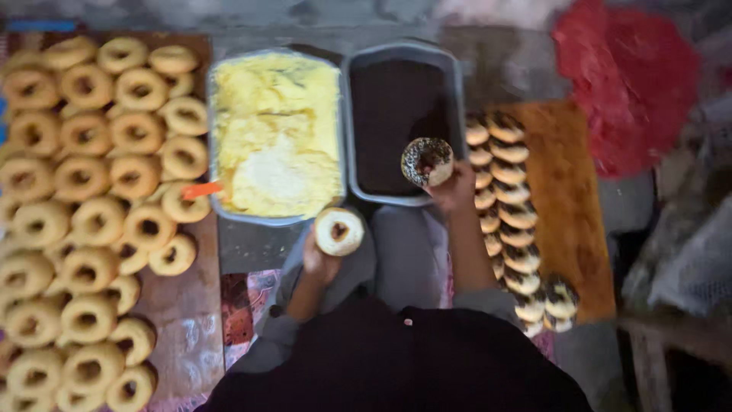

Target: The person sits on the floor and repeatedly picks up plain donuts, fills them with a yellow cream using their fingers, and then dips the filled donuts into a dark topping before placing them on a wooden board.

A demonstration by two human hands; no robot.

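Right hand (455,188) has its fingers closed around a sprinkle-coated donut (427,161), held just above the near end of the dark sprinkle tray (400,114). Left hand (320,263) grips a cream-frosted donut (339,231), right below the pale yellow cream tray (276,130). Finished row (507,214) sits right of the fingers.

**Soft, dim light over a blurred overhead view**

Light is falling evenly and weakly from above, casting only faint shadows. The whole frame is looking soft, and fine detail is smearing. The yellow cream tray (276,133) is glowing brightest, nearly washing out in its pale patches. The bottom edge is sinking into darkness, and the right side is blurring and dimming most.
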